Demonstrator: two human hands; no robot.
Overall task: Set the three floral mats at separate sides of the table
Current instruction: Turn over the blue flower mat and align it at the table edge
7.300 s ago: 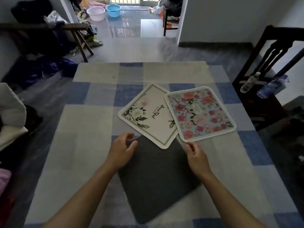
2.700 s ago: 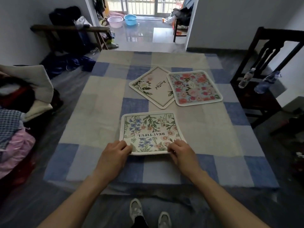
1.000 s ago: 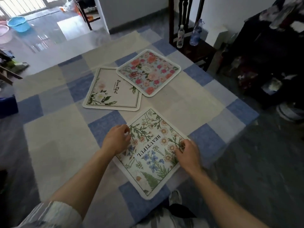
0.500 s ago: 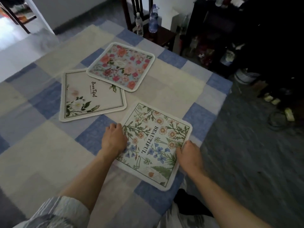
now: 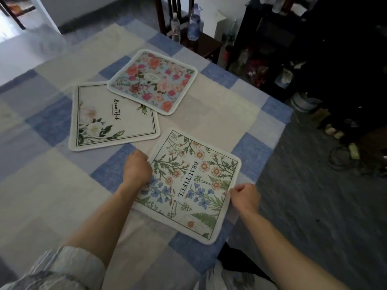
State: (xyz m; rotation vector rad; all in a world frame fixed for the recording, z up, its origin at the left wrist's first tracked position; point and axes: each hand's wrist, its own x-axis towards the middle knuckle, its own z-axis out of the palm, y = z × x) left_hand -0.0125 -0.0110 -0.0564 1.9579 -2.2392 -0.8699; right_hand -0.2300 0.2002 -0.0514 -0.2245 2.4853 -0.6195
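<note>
Three floral mats lie on the checked tablecloth point(image 5: 52, 181). Nearest me is the wildflower mat point(image 5: 188, 185), printed "BEAUTIFUL", close to the table's right edge. My left hand point(image 5: 136, 170) grips its left edge and my right hand point(image 5: 245, 197) pinches its right edge. Farther in lies the white rose mat point(image 5: 113, 116). Its upper right corner is overlapped by the pink rose mat point(image 5: 152, 80).
A dark wooden chair point(image 5: 188, 38) with two plastic bottles point(image 5: 193, 24) on its seat stands beyond the table's far right side. Dark furniture and floor clutter point(image 5: 303, 80) fill the right. The floor point(image 5: 314, 206) drops off right of the table edge.
I have walked round the table corner with the wildflower mat. Both hands have slid and turned it toward the right edge. The other two mats have stayed put.
</note>
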